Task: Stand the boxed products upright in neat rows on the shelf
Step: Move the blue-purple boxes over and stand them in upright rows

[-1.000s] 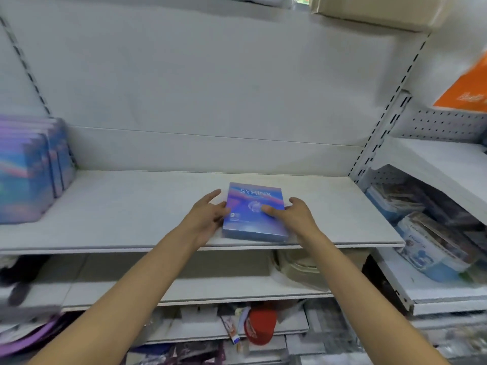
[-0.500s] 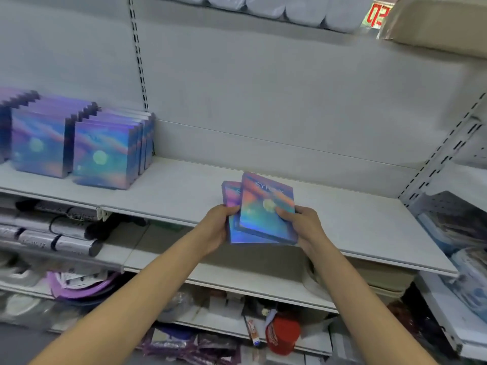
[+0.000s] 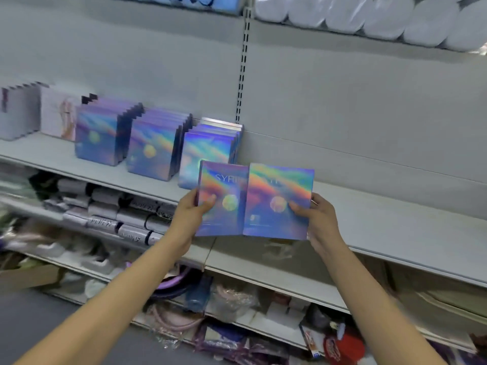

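Note:
I hold two holographic purple-blue boxes upright in front of the white shelf (image 3: 395, 233). My left hand (image 3: 193, 210) grips the left box (image 3: 224, 188) at its left edge, thumb on the front. My right hand (image 3: 317, 219) grips the right box (image 3: 279, 185) at its right edge; this box overlaps the left one. Just behind and to the left, three rows of the same boxes (image 3: 155, 151) stand upright on the shelf, the nearest row (image 3: 208, 151) partly hidden by the held boxes.
White and pale boxes (image 3: 39, 111) stand at the shelf's far left. The shelf surface to the right of the rows is bare. A slotted upright (image 3: 243, 75) runs up the back wall. Lower shelves hold rolls (image 3: 110, 214) and bagged goods; white bundles (image 3: 369, 19) sit above.
The boxes went from lying flat on the shelf to upright in my hands, fanned side by side. The view swung left, bringing the standing rows close to the held boxes.

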The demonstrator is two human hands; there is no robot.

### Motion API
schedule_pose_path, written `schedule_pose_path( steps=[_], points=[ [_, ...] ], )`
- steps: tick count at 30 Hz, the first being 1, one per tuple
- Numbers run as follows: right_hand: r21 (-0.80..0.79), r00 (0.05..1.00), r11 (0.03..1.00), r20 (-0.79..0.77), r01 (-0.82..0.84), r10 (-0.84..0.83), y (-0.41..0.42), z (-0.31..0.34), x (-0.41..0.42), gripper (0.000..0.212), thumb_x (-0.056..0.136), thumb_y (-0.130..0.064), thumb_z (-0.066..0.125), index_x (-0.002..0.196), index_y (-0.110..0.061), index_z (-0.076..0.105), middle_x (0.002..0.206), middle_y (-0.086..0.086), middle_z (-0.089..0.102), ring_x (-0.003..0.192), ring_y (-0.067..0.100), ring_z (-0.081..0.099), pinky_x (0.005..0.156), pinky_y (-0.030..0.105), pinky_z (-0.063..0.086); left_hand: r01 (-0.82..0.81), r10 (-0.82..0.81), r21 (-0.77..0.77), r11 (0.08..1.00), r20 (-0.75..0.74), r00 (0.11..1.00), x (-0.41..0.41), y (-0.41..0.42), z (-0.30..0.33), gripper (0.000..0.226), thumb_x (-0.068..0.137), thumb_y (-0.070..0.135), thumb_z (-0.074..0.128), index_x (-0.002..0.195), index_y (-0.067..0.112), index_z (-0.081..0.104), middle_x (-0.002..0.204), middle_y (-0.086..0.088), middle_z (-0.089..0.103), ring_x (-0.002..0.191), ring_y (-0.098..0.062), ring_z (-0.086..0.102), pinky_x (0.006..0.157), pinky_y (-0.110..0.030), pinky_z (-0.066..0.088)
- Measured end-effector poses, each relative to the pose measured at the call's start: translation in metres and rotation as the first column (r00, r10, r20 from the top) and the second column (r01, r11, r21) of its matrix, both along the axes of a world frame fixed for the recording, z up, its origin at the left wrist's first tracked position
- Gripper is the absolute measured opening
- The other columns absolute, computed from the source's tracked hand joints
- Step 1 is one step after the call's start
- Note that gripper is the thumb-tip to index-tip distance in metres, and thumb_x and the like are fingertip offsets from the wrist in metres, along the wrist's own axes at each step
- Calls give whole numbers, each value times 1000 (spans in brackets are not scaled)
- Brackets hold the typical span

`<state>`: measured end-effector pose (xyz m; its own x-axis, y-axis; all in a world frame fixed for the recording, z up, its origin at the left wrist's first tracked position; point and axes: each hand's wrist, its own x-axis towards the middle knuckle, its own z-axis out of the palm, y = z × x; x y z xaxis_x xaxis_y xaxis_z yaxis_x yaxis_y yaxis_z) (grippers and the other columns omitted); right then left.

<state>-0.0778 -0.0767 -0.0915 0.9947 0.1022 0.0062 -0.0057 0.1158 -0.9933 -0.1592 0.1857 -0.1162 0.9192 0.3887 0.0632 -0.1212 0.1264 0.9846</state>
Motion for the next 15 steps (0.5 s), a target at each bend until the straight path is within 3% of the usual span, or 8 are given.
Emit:
schedule_pose_path(
  steps=[3,6,9,11,15],
  points=[
    [49,1000,999,3,-5,5,54,-4,-22,39,80,8,73,117,5,63,111,17,73,90,26,71,75,34,59,-41,41,23,999,26,999,-29,66,1,19,98,7,61,114,12,67,107,-6,74,93,-16,68,89,-34,54],
    [44,1000,999,22,-4,3,107,-4,-45,36,81,8,73,115,7,60,111,19,72,92,29,71,78,38,60,-95,94,18,995,32,995,-54,125,3,16,97,7,61,110,13,68,93,7,78,82,-6,71,76,-22,57],
    [27,998,1000,55,-8,6,151,-1,-64,26,82,8,73,103,-2,61,102,14,73,88,24,72,80,39,62,-110,110,4,994,31,993,-71,172,5,16,97,6,62,111,10,68,90,7,78,80,-7,71,74,-19,57],
    [24,996,1000,85,-9,7,176,2,-72,25,83,9,72,100,-6,61,99,9,73,86,20,72,79,35,62,-138,138,-25,990,38,990,-79,199,8,16,96,8,62,111,10,69,91,3,77,80,-11,71,72,-20,57],
    [20,993,1000,121,2,-5,219,9,-75,32,84,7,72,113,0,59,105,9,73,90,21,71,72,26,60,-209,215,-140,968,27,976,-87,245,10,10,96,13,63,101,16,72,91,-1,77,78,-16,71,73,-29,57]
  ],
)
